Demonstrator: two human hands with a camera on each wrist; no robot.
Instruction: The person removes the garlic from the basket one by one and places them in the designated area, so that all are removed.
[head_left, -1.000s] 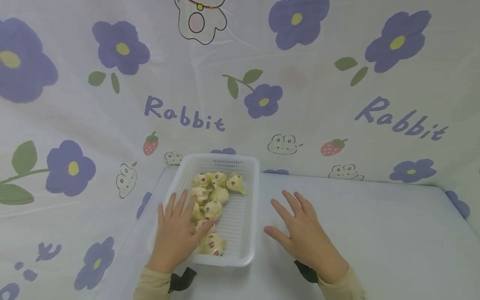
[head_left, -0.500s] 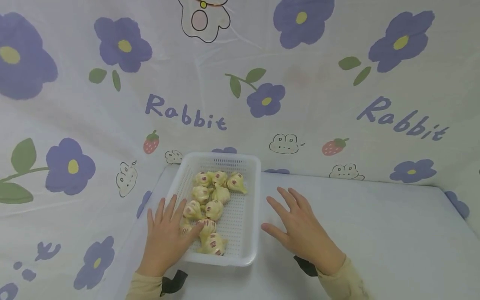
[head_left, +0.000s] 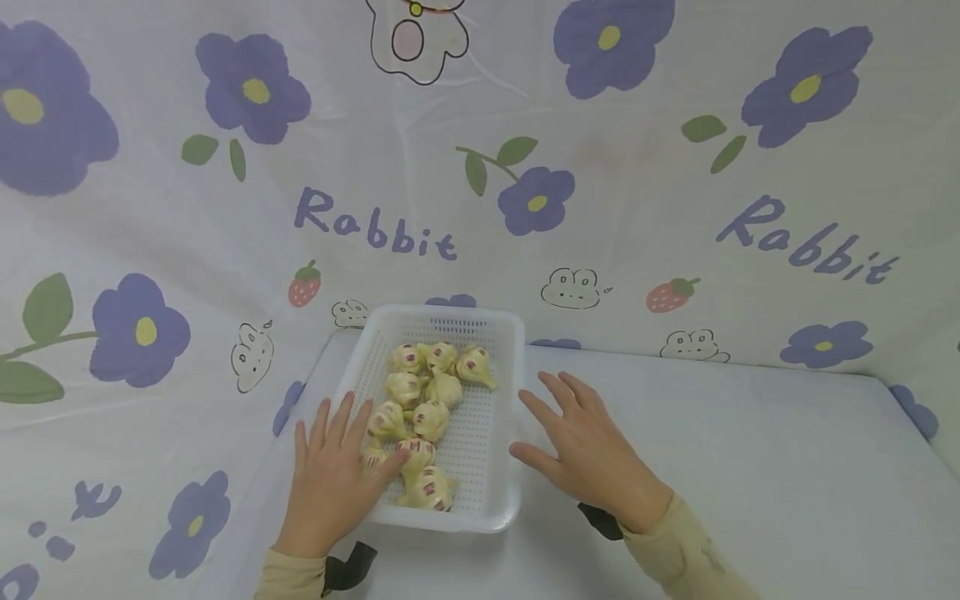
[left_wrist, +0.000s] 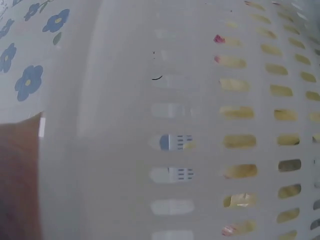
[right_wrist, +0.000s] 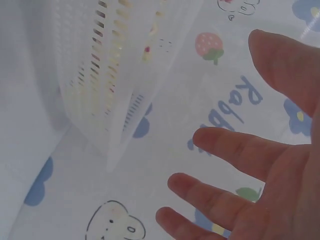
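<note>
A white perforated plastic basket [head_left: 450, 522] stands left of centre on the table. Inside lie several pale yellow garlic bulbs [head_left: 431, 421] with reddish-purple patches, mostly along its left side. My left hand [head_left: 330, 483] is at the basket's left rim, fingers spread and straight, the thumb overlapping the nearer bulbs in the head view. The basket's slotted wall [left_wrist: 120, 100] fills the left wrist view, yellow showing through the slots. Just off the right rim, my right hand [head_left: 588, 454] has its fingers spread and nothing in them; the right wrist view shows it apart from the basket [right_wrist: 75, 100].
A white table [head_left: 750, 467] extends to the right of the basket. Behind and at the left hangs a white cloth [head_left: 637, 192] printed with purple flowers, strawberries, rabbits and lettering. Dark straps [head_left: 348, 567] show at both wrists.
My left hand has drawn left, from over the bulbs to the basket's left rim. My right hand has come left, closer to the right rim. The bulbs keep their places.
</note>
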